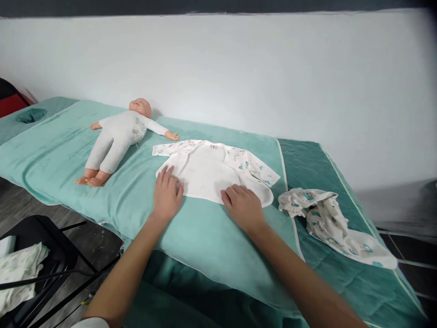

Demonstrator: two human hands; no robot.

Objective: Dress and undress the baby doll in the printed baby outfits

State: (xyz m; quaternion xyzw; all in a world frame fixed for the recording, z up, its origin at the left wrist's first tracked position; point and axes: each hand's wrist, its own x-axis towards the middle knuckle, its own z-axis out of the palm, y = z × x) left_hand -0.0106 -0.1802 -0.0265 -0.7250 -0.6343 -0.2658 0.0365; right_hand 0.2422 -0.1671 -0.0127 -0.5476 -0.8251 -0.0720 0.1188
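A small white baby shirt (208, 171) lies spread flat on a teal towel (68, 155) that covers the padded table, roughly at the middle of the towel and near its front edge. The shirt is opened out with the plain white inside facing up, a small label showing at the neck; its sleeves stretch to either side and carry a pale print of teal and pink shapes. The lower hem curves round towards the person. The left hand (167, 193) rests palm down on the shirt's near left corner, fingers slightly spread and flat, gripping nothing. The right hand (243, 206) lies on the lower hem near the right side, fingers together and bent a little; whether they pinch the cloth edge cannot be told from this angle. A baby doll (116, 139) in a whitish suit lies on its back to the left of the shirt, one arm reaching almost to the left sleeve. To the right, on the darker green cover (341, 282), sits a crumpled printed garment (327, 218), apart from the shirt.
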